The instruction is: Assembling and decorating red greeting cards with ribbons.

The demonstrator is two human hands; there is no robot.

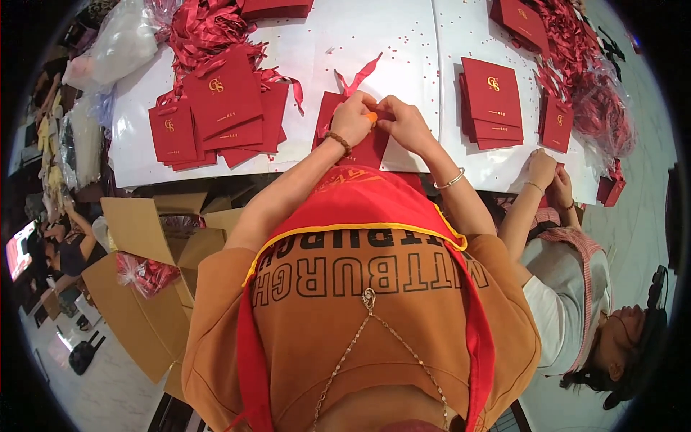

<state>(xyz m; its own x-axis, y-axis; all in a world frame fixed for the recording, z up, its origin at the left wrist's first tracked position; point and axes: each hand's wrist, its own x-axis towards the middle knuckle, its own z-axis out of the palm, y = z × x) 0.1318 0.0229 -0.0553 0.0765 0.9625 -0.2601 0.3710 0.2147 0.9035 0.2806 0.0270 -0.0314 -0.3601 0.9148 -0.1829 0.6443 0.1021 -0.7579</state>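
Note:
A red paper gift bag (371, 147) lies flat at the table's near edge, in front of me. Over it, my left hand (353, 121) is closed in a pinch on a red ribbon (364, 73), whose loose end sticks up past the knuckles. An orange cover sits on one of that hand's fingertips. Close beside it, my right hand (404, 125) is also closed, its fingertips pinching a red strip that looks like part of the same ribbon. My fingers hide where the ribbon meets the bag.
Stacked red bags (223, 101) and a ribbon heap (205, 32) lie left. Another bag stack (493, 101) is on the right, by a co-worker's hands (551, 176). A cardboard box (140, 230) stands below the table's left edge. Small red bits dot the white tabletop (403, 43).

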